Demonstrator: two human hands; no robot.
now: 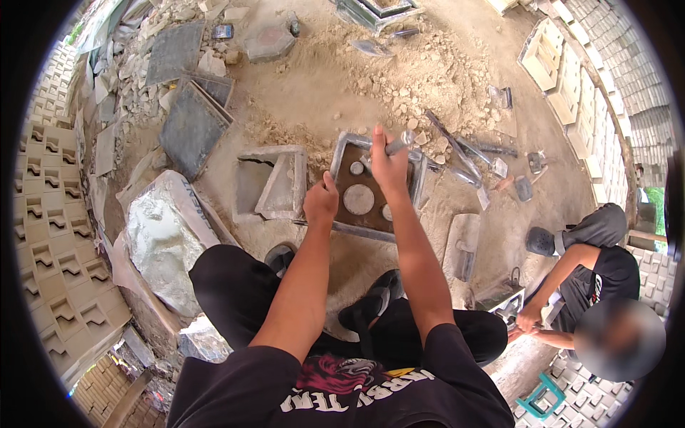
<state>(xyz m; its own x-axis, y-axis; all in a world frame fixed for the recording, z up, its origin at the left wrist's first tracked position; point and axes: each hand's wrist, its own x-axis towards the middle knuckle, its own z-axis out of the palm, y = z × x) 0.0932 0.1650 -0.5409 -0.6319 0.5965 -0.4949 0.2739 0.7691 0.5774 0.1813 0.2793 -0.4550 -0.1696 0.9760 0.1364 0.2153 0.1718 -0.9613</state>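
Observation:
In front of me on the ground sits a square metal mould (357,232) with a brown inside. Round grey discs, one large disc (359,200) and smaller ones, show in it. My left hand (321,200) is closed at the mould's left rim, its thumb up; the fingers' undersides are hidden. Over the mould's far right part, my right hand (389,165) is closed around a metal tool with a cylindrical end (401,143), perhaps a hammer; most of it is hidden by the fist. Just left of the mould lies a concrete square frame (303,182) with a slanting inner piece.
A trowel-like float (464,246) lies to the right, metal bars (457,146) beyond it. An open sack of pale powder (153,228) stands left, near dark slabs (189,132). Rubble (421,85) spreads ahead. Another person (592,278) crouches at right, near a green stool (544,398).

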